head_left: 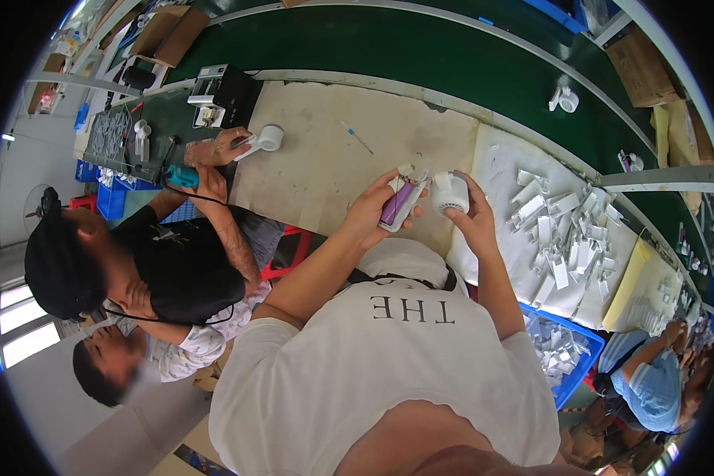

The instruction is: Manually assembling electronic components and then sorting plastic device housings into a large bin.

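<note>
My left hand (366,213) is closed around an opened white fan handle (411,208), with a purple battery cell (396,204) lying inside it. In my right hand (478,223) is the round white fan head (450,191), its vented side turned toward me. Handle and head are close together above the table; small parts show at the handle's upper end, but I cannot tell whether wires join the two. Beyond my hands, a thin blue-and-white pen-like stick (357,137) lies on the tan table cover (309,174).
Loose white plastic casings (567,226) are heaped on the right. A blue bin (581,373) of parts stands below them. On the left, a co-worker holds a white handheld fan (267,140) and a teal power screwdriver (184,176). A green conveyor belt (420,47) runs behind the table.
</note>
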Demonstrator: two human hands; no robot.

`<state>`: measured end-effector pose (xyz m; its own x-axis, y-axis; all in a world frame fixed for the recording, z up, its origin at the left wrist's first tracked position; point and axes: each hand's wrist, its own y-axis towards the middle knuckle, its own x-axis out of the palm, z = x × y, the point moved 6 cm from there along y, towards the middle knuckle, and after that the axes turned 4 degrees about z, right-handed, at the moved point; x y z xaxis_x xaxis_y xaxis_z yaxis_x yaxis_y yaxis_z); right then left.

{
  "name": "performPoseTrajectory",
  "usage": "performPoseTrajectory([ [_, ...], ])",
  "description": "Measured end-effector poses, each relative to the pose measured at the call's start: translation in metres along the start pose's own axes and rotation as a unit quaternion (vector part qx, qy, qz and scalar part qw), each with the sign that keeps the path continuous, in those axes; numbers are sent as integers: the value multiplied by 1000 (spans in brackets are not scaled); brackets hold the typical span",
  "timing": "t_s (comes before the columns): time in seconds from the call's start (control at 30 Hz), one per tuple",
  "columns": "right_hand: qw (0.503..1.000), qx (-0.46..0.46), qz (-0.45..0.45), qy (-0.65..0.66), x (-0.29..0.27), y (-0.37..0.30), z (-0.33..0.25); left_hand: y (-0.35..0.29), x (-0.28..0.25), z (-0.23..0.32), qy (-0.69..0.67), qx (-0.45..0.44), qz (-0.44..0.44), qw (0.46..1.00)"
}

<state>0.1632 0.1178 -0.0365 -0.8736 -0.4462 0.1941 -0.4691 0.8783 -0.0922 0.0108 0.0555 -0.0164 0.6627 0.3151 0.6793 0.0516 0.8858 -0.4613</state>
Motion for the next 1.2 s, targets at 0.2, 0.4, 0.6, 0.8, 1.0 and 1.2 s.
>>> performPoseTrajectory([
  [0.2, 1000, -12, -5, 4, 1, 0, 3, 0, -2, -4, 8, -3, -1, 1000],
  [0.4, 1000, -13, -5, -10, 0, -2, -1, -2, 1, -5, 20, -5, 3, 1000],
  [0.6, 857, -333, 126, -371, -17, -10, -62, -6, 4, -4, 102, 24, -36, 994],
  [0.8, 825, -388, 99, -399, -18, -15, -69, -10, 16, 4, 59, 15, -59, 996],
  [1.0, 813, -406, 122, -400, -22, -20, -62, -3, 1, -7, 59, -19, -36, 997],
  [1.2, 816, -407, 123, -392, -21, -21, -60, -4, -2, -11, 51, -14, -46, 998],
])
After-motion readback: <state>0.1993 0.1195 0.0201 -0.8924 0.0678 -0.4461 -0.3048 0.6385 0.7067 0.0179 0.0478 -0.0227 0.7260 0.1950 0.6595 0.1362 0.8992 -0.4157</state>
